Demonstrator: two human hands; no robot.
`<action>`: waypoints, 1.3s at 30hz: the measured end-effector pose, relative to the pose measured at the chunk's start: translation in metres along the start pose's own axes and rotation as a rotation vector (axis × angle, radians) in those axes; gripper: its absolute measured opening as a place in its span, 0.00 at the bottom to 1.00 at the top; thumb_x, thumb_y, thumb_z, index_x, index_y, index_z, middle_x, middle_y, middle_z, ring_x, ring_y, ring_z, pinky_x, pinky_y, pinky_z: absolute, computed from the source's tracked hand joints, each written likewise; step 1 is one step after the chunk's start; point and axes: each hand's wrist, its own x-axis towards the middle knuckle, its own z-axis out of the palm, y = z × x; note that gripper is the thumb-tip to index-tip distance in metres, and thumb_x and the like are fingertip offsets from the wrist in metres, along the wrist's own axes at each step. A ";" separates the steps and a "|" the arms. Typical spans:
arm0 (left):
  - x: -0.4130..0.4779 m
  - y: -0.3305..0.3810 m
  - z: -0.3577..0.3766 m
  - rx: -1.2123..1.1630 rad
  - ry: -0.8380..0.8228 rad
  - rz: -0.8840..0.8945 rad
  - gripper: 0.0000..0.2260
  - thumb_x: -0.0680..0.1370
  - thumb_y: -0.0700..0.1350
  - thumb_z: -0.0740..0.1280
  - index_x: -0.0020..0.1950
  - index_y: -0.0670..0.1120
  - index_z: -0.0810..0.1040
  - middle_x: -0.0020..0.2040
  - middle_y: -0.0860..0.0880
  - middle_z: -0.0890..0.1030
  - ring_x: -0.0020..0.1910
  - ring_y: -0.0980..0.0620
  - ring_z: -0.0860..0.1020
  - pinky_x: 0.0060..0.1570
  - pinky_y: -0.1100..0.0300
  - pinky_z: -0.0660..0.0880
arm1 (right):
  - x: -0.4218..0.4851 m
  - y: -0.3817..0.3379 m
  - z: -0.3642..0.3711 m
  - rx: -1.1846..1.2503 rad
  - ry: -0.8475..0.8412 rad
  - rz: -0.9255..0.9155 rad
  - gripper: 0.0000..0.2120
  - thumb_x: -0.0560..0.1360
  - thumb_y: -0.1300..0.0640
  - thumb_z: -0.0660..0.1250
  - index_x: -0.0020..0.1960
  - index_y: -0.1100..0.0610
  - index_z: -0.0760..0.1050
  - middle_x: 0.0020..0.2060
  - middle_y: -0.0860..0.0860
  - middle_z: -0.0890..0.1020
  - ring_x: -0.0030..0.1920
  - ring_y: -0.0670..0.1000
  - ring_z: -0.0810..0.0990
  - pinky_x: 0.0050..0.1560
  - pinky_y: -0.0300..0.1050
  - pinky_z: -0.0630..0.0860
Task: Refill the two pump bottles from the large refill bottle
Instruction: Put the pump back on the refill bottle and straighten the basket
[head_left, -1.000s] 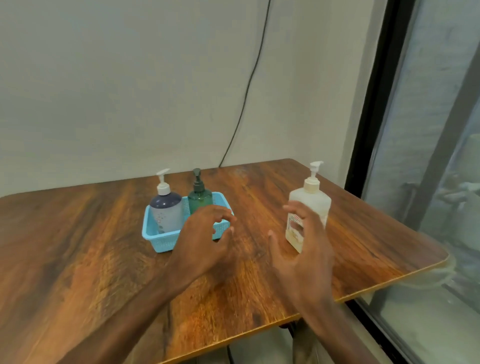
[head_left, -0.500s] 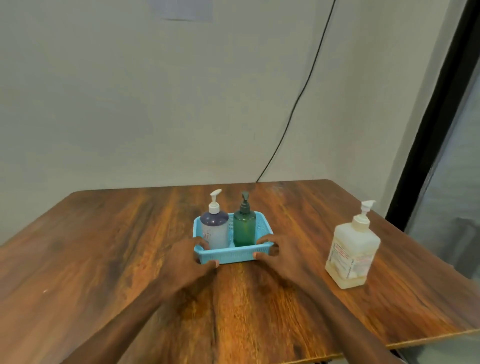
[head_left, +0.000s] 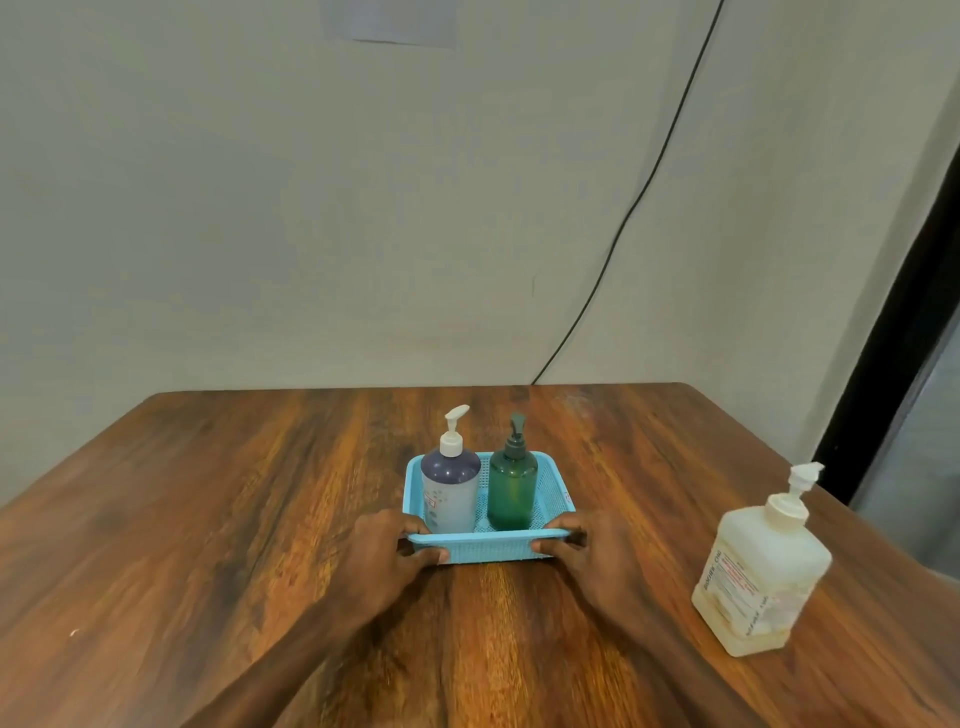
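A light blue plastic basket (head_left: 554, 480) sits in the middle of the wooden table. Inside it stand two pump bottles: a pale one with a dark blue top and white pump (head_left: 450, 488) on the left, a green one with a dark pump (head_left: 512, 491) on the right. My left hand (head_left: 387, 558) grips the basket's near left corner, thumb over the rim. My right hand (head_left: 589, 556) grips the near right corner the same way. The large, square, milky refill bottle (head_left: 761, 577) with a white pump stands alone at the right, apart from both hands.
The wooden table (head_left: 208, 519) reaches to a pale wall at the back. A black cable (head_left: 649, 176) runs down the wall to the table's far edge. A dark window frame (head_left: 893, 322) stands at the right, close to the table's right edge.
Both hands came from the air above the table onto the basket's near corners and took hold of them. My view swung right to left, so the basket is now centred.
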 end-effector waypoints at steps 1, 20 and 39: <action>0.004 -0.001 0.001 -0.008 0.004 -0.004 0.16 0.73 0.56 0.78 0.57 0.50 0.87 0.56 0.53 0.85 0.48 0.58 0.83 0.43 0.68 0.81 | 0.004 0.001 0.001 0.002 0.003 0.004 0.05 0.73 0.48 0.77 0.48 0.46 0.86 0.44 0.40 0.86 0.48 0.39 0.83 0.50 0.42 0.83; 0.138 -0.005 0.006 -0.035 0.044 -0.052 0.12 0.74 0.50 0.79 0.52 0.49 0.80 0.57 0.52 0.83 0.47 0.59 0.79 0.40 0.74 0.75 | 0.136 0.012 0.004 0.035 0.076 0.030 0.08 0.74 0.53 0.77 0.52 0.54 0.86 0.48 0.47 0.86 0.46 0.40 0.82 0.46 0.32 0.78; 0.100 0.004 0.028 0.002 0.127 -0.005 0.26 0.79 0.51 0.73 0.75 0.52 0.71 0.71 0.52 0.76 0.68 0.54 0.74 0.68 0.58 0.72 | 0.097 0.004 -0.001 0.032 0.114 0.031 0.29 0.74 0.56 0.77 0.73 0.50 0.73 0.67 0.45 0.76 0.66 0.44 0.73 0.63 0.28 0.70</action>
